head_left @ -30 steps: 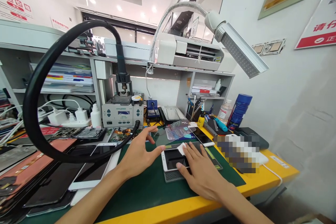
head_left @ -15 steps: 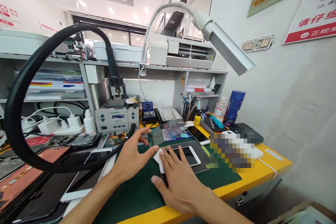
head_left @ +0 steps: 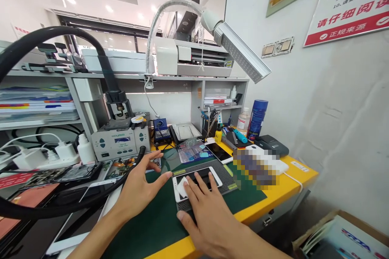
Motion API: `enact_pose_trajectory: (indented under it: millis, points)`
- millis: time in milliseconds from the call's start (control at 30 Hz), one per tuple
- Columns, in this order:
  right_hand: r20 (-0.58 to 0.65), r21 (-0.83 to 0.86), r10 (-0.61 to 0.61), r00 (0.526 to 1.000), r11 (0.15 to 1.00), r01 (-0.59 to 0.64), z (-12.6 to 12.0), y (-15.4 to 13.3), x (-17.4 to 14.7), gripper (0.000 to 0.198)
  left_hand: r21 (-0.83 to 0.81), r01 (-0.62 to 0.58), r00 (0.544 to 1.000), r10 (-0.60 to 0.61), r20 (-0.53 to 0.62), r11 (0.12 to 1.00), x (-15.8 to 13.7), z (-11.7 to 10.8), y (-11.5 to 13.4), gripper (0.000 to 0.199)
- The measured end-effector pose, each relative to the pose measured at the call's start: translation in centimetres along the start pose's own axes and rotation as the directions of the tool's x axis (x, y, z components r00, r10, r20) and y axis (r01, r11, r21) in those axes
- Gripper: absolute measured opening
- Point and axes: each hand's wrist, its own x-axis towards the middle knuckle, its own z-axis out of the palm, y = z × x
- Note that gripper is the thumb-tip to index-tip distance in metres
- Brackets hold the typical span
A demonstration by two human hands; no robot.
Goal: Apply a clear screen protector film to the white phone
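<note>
A white smartphone (head_left: 178, 194) with a dark screen lies face up on a grey perforated mat (head_left: 227, 176). The fingers of my right hand (head_left: 208, 210) are spread flat over the screen. Under its index finger, a small white wipe (head_left: 182, 187) is pressed against the glass near the phone's left end. My left hand (head_left: 141, 186) hovers by the phone's left end, thumb and fingers apart with nothing between them. Its thumb tip is close to the phone's upper left corner; I cannot tell whether they touch. My right palm hides part of the phone's lower edge.
A black hose (head_left: 45, 34) arches over the left side from the hot-air station (head_left: 117, 143). Another phone (head_left: 218, 151) lies behind the mat, near a yellow bottle (head_left: 218, 135). Dismantled devices (head_left: 30, 230) crowd the left. A lamp (head_left: 241, 50) hangs above; a carton (head_left: 340, 230) stands lower right.
The view has turned right, so the bench appears farther left. My right hand and the wipe have slid rightward along the phone, uncovering its left end. My left hand keeps its open shape.
</note>
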Motion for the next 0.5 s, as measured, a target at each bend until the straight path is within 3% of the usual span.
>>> enact_pose_trajectory:
  millis: [300,500]
  points:
    - [-0.016,-0.136,0.162,0.987,0.977,-0.162,-1.9,4.2,-0.4,0.076,0.046,0.022,0.999,-0.023,0.022,0.999,0.0,0.1,0.1,0.056]
    - [-0.060,-0.176,0.181,0.982,0.966,-0.189,-1.7,5.4,-1.2,0.074,0.034,0.021,0.999,-0.022,0.028,0.999,-0.1,-0.1,0.1,0.057]
